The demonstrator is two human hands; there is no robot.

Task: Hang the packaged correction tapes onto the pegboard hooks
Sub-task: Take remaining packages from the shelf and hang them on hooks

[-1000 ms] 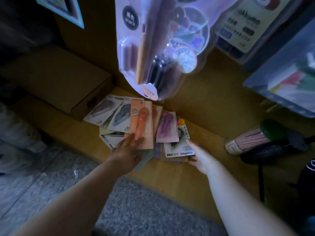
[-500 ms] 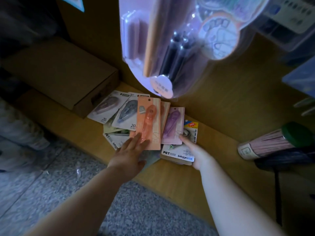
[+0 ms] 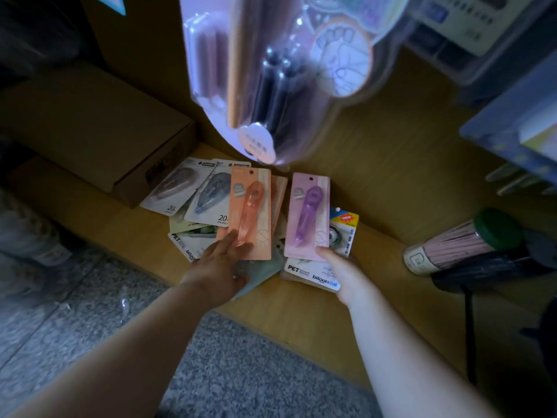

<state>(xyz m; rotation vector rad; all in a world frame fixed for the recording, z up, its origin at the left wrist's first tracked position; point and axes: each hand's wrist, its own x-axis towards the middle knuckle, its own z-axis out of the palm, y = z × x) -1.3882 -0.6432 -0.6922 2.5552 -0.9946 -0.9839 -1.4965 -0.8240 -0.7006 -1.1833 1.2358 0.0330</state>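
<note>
The left hand point(image 3: 221, 265) pinches the orange card point(image 3: 250, 214); the right hand point(image 3: 342, 271) pinches the purple card point(image 3: 307, 214), both at the lower edge. Cards appear light, stiff and thin; support near the punched hole when hanging.

orange tape card point(image 3: 250, 212), lilac tape card point(image 3: 307, 215), speckled grey floor point(image 3: 241, 372)

Dim, bluish cast. Light perhaps from upper right; right forearm point(image 3: 401, 342) brighter than left. Hanging blister pack point(image 3: 280, 76) close, blurred, glary. Left side in deep shadow. Edges bowed, smeared.
</note>
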